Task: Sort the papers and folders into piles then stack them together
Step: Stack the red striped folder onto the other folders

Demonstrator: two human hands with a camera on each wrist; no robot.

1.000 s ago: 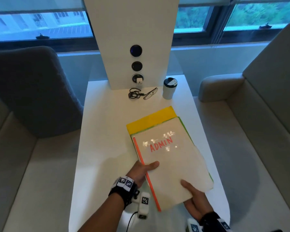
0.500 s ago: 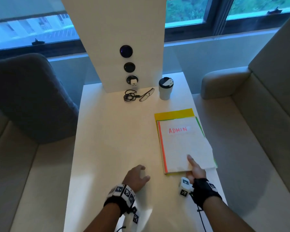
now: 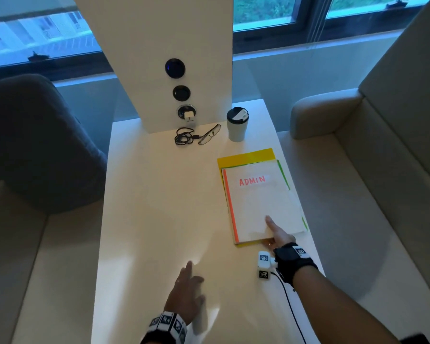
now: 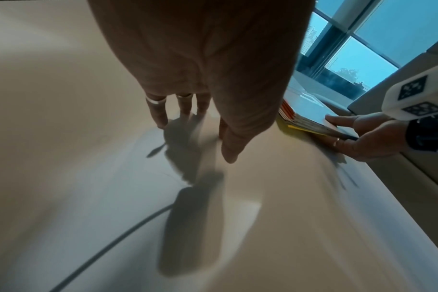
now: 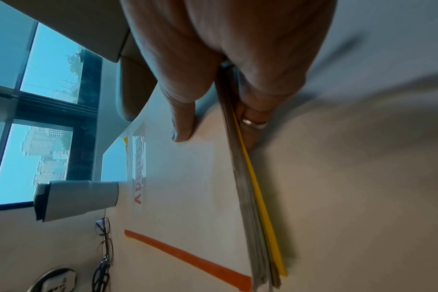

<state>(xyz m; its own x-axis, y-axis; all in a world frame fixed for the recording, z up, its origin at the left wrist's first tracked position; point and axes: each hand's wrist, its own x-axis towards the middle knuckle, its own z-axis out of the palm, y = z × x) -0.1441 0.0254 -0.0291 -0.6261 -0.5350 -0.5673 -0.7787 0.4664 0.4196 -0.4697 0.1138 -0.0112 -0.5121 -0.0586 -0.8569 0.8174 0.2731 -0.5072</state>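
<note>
A stack of papers and folders [image 3: 258,207] lies flat on the right side of a white table [image 3: 159,207], close to its right edge. The top sheet is white, with ADMIN in red letters and an orange strip down its left side. Yellow and green folder edges peek out beneath, but the layers cannot be counted.

The right hand [image 3: 279,238] pinches the stack's near edge. Its thumb [image 3: 271,223] lies on top and its fingers [image 5: 250,110] are tucked underneath, mostly hidden, one wearing a ring.

The left hand [image 3: 186,294] is well apart to the left, over bare table, fingers straight and spread, holding nothing. Blur hides whether its fingertips touch the surface.

At the table's far end stand a white lidded cup [image 3: 236,124], folded glasses [image 3: 209,137] and a coiled black cable [image 3: 184,139], before a white pillar [image 3: 159,58] with round sockets. A pale sofa [image 3: 358,194] on the right is cut off by the frame.
</note>
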